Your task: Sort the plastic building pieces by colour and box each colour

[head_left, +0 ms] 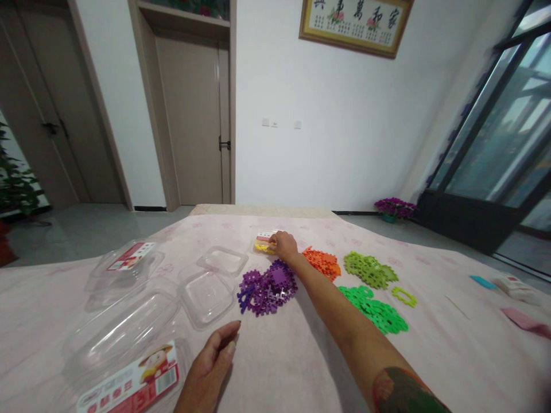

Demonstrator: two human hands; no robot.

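Observation:
My right hand (284,245) is stretched far out over the pink cloth, fingers closed on yellow pieces (263,247) that lie in a small clear container (262,237). Just in front of that hand lie a purple pile of interlocking plastic pieces (267,287) and an orange pile (323,263). My left hand (212,361) rests near the front edge with its fingers loosely curled and nothing in it, beside a clear tub (124,338) with a red label.
Light green pieces (370,269), bright green pieces (379,312) and one loose green ring (404,296) lie at the right. Two clear lids (206,295) and another labelled tub (123,267) sit at the left. A blue item (482,281), a white box (516,288) and a pink strip (526,320) lie far right.

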